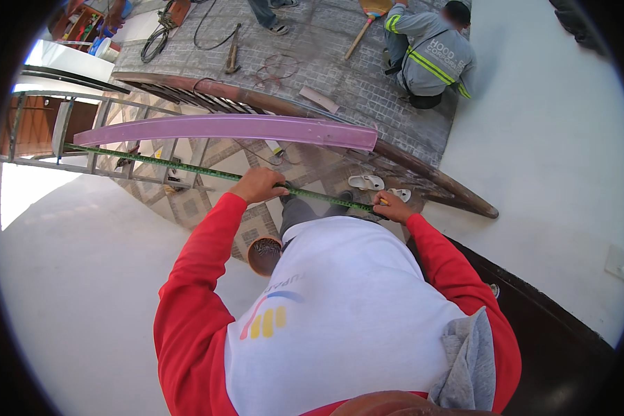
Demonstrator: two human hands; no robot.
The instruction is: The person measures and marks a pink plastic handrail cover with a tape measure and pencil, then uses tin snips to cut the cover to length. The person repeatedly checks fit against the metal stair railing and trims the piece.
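A green tape measure (pixel 187 166) is drawn out on a slant, from the ladder at the left down to my right hand. My left hand (pixel 258 185) is closed around the blade midway, thumb on top. At the blade's right end my right hand (pixel 394 207) is closed on it, and a small yellow stick, like a pencil, pokes out between the fingers. Just beyond the tape lies a long, slightly curved pink board (pixel 229 130), apart from both hands. What my right fingers cover at the tape's end is hidden.
A ladder (pixel 93 132) lies at the left. Beyond the board runs a brown handrail (pixel 256 97). An orange bucket of small metal pieces (pixel 263 255) stands by my legs. White slippers (pixel 366 182), a hammer (pixel 233 52) and a crouching co-worker (pixel 433 59) are farther off.
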